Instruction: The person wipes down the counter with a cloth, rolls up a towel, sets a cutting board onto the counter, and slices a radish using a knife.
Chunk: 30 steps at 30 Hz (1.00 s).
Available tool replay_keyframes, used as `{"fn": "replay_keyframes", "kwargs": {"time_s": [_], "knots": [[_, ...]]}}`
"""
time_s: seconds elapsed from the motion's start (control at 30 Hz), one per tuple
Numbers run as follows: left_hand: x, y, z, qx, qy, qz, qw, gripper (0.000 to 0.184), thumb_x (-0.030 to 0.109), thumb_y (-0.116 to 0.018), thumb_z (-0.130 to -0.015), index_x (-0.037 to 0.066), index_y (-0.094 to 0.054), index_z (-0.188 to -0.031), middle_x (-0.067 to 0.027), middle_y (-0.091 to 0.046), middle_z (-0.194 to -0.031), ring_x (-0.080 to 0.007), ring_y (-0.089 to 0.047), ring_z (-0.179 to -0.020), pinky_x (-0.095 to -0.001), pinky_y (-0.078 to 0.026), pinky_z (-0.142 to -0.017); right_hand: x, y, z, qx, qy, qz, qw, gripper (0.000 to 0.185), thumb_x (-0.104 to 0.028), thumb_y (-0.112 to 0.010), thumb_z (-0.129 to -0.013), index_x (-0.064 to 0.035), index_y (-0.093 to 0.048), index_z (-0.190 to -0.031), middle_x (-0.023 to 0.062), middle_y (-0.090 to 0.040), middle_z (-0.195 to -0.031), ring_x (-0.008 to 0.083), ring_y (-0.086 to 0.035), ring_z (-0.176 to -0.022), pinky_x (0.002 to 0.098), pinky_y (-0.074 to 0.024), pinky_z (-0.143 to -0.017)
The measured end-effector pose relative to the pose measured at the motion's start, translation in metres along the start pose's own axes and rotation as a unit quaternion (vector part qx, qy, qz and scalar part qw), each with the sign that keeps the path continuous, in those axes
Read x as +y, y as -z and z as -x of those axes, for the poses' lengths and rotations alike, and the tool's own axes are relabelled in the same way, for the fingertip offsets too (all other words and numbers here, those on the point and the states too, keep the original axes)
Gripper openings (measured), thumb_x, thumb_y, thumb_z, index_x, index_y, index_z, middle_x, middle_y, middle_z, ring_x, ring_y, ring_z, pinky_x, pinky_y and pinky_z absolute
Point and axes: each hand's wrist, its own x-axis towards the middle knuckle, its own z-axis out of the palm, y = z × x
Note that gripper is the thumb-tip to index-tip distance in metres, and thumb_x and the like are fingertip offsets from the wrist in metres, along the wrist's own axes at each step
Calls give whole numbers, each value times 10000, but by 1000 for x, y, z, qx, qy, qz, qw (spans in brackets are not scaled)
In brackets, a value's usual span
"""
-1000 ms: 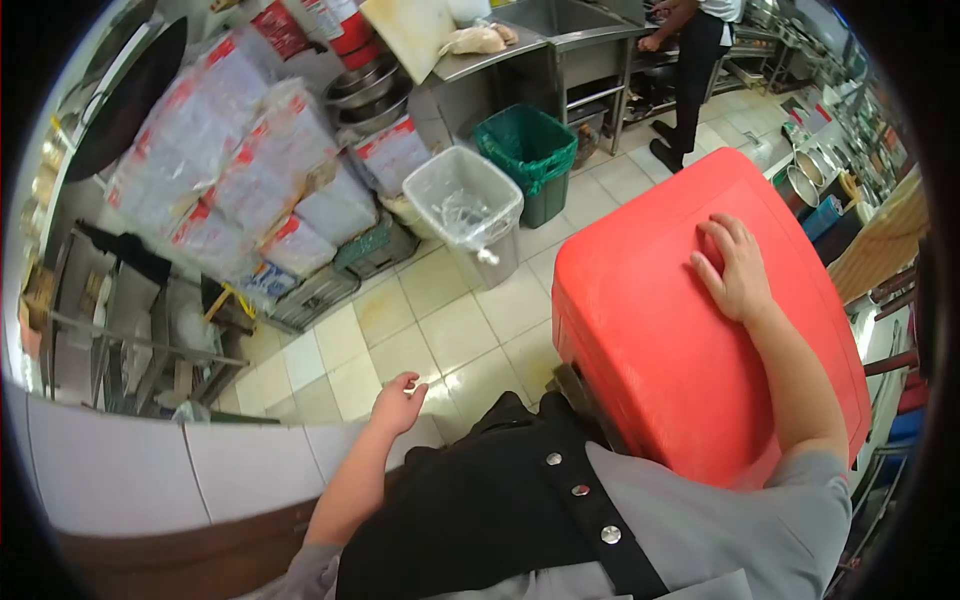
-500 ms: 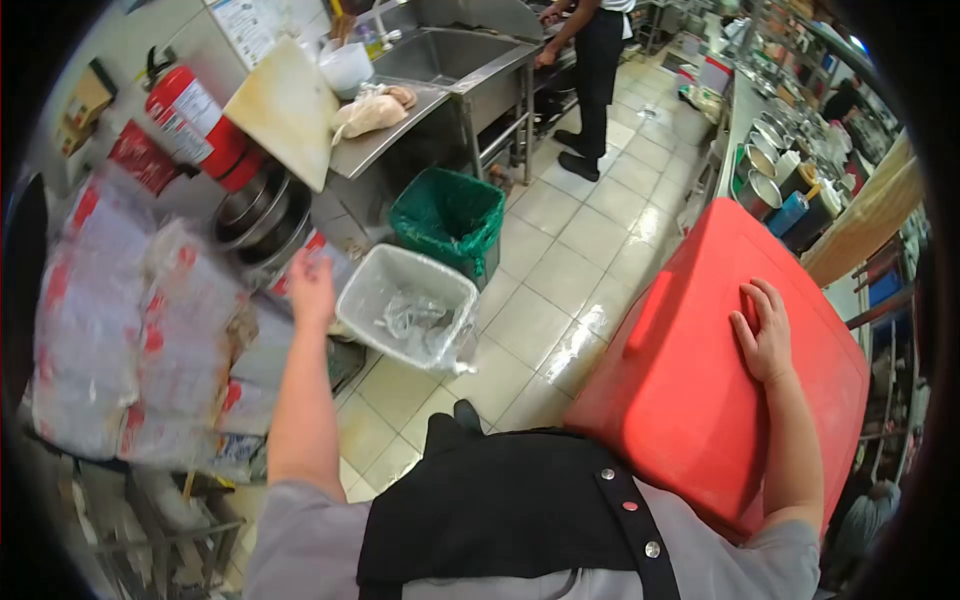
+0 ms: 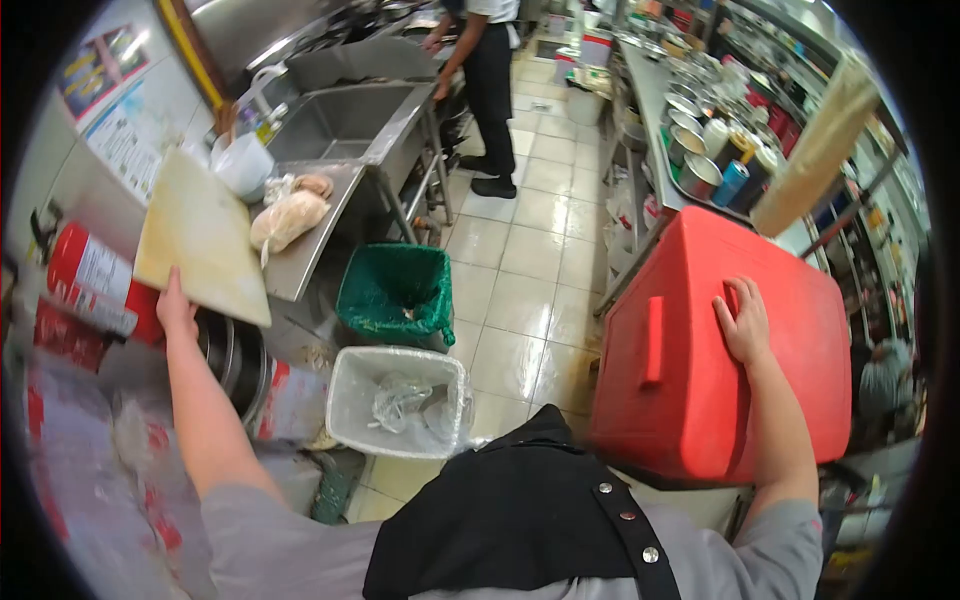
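My left hand (image 3: 178,308) is at the lower edge of a worn, yellowish-white cutting board (image 3: 200,235). The thumb lies over the board's front face; the other fingers are mostly hidden, and the hand looks closed on the edge. The board stands tilted against the end of the steel sink counter (image 3: 335,190). On the right, my right hand (image 3: 742,320) rests flat, fingers spread, on top of a big red plastic box (image 3: 680,300) with a moulded handle on its side.
Below the counter stand a green-lined bin (image 3: 395,290) and a clear-lined bin (image 3: 345,400) with plastic inside. A fire extinguisher (image 3: 95,275) hangs at left, above wrapped packs (image 3: 70,430). A bagged lump (image 3: 290,220) lies by the sink (image 3: 350,125). Another person (image 3: 490,100) stands beyond it.
My left hand has moved up and left from above the wrapped packs to the cutting board's edge. My view has swung left. My right hand stays flat on the red box.
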Motion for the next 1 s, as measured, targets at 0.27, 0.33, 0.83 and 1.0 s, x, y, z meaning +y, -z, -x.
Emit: {"fn": "replay_keyframes", "kwargs": {"time_s": [0.27, 0.33, 0.83, 1.0], "knots": [[-6, -26, -17, 54, -84, -109, 989, 538, 323, -673, -961, -93, -612, -1297, -147, -673, -1284, -269, -678, -1079, -384, -536, -914, 3, -1, 3, 17, 7, -11, 1000, 413, -364, -650, -947, -62, -600, -1224, 194, -556, -1322, 396, -524, -1243, 458, -430, -1064], [-12, -34, -9, 74, -115, -158, 978, 546, 346, -693, -945, -129, -649, -1210, -201, -703, -1210, -278, -688, -1055, -387, -526, -902, 1, -1, -3, 13, 11, -13, 1000, 414, -362, -650, -949, -64, -597, -1231, 187, -556, -1329, 391, -527, -1246, 454, -431, -1064], [14, -83, 263, 160, -246, -120, 949, 376, 162, -625, -985, -140, -613, -1208, -238, -704, -1166, -330, -701, -1027, -403, -536, -879, 12, -7, 0, 37, 35, -34, 998, 399, -360, -640, -963, -55, -601, -1217, 185, -578, -1291, 377, -540, -1226, 453, -442, -1036], [53, -51, 358, 157, -287, -150, 933, 366, 160, -645, -978, -144, -630, -1182, -199, -717, -1144, -279, -706, -980, -390, -548, -848, 18, -13, -3, 54, 48, -37, 997, 414, -394, -649, -941, -52, -622, -1172, 188, -612, -1215, 373, -575, -1150, 459, -468, -966]]}}
